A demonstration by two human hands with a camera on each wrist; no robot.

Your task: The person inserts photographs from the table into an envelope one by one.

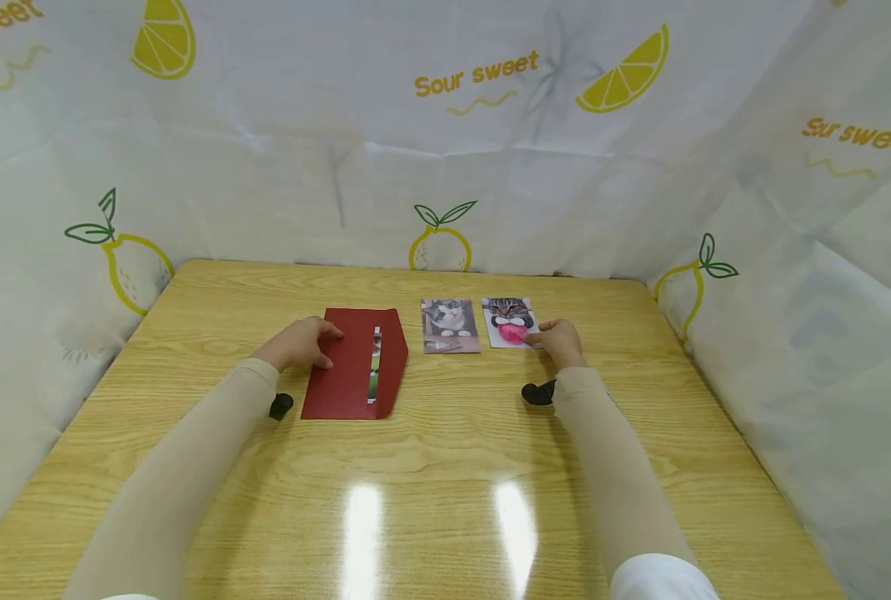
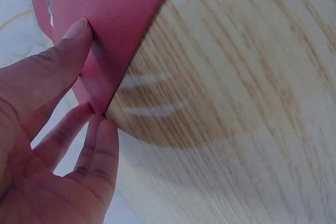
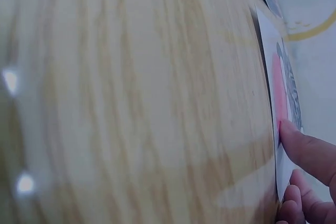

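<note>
A red envelope lies on the wooden table, its pointed flap to the right. Beside the flap shows a narrow, white-edged strip of a colourful picture. My left hand grips the envelope near its far left corner; in the left wrist view the thumb lies on top and the other fingers bend at the edge. My right hand pinches the lower right corner of a tabby cat photo with a pink shape on it. A grey-and-white cat photo lies between that photo and the envelope.
The wooden table reaches back to a white cloth wall printed with lemons. Cloth also stands along both sides. Black rounded camera parts stick out under the wrists.
</note>
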